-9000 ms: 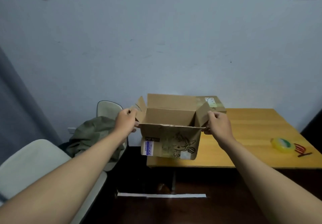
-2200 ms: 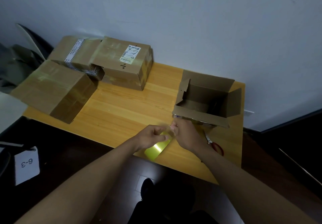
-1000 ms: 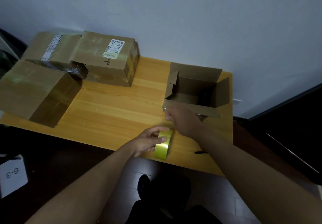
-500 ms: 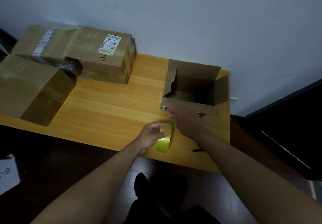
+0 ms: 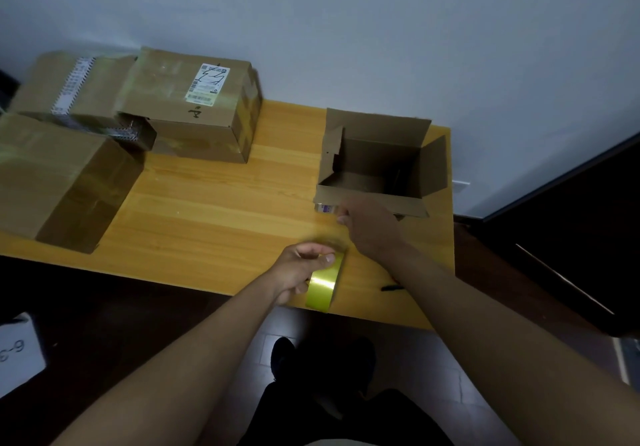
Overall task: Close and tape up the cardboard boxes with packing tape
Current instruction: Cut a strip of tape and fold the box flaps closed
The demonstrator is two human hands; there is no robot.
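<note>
Yellow packing tape roll (image 5: 323, 285) stands on edge at the near rim of the wooden table (image 5: 214, 210). The left hand (image 5: 300, 272) grips the roll from its 9 o'clock side, fingers curled over the top of the roll and thumb beneath.

The right hand (image 5: 370, 227) lies at 1 o'clock from the roll, apart from it, reaching to the near front wall of the open cardboard box (image 5: 381, 168). Its fingertips meet that wall beside a small label at the box's lower left corner. Whether they pinch a tape end cannot be told; the hand is seen from the back and its fingers are hidden.

The open box stands at 1 o'clock from the roll, near the table's right edge, with all four flaps raised.

Three taped boxes sit at 10 o'clock, well apart from the hands: a labelled box (image 5: 194, 106) against the wall, a box with a printed strip (image 5: 72, 88) beside it, and a large box (image 5: 59, 178) nearer the table's front edge.

A black marker (image 5: 391, 287) lies at 3 o'clock from the roll, partly hidden by the right forearm.
</note>
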